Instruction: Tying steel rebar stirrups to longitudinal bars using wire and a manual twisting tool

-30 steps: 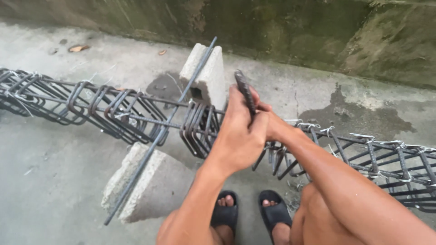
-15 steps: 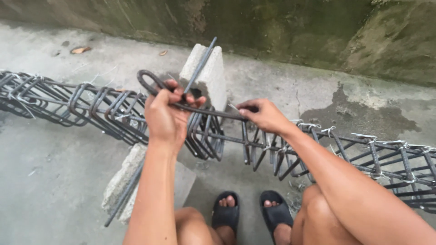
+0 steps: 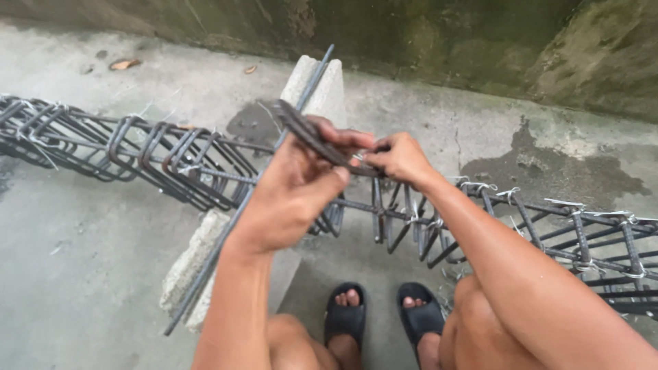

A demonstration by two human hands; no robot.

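Head view: left hand (image 3: 291,195) grips a bent steel stirrup (image 3: 312,133) over the rebar cage (image 3: 205,164); right hand (image 3: 397,156) pinches its other end. Stirrup-fitting step; next likely needs aligning it on the bars.

This is an outdoor building-site yard: a long rebar cage (image 3: 171,161) of tied stirrups lies across grey concrete blocks (image 3: 317,89) on a rough concrete floor (image 3: 75,260), stained with damp patches, beside a mossy, weathered concrete wall (image 3: 445,41).
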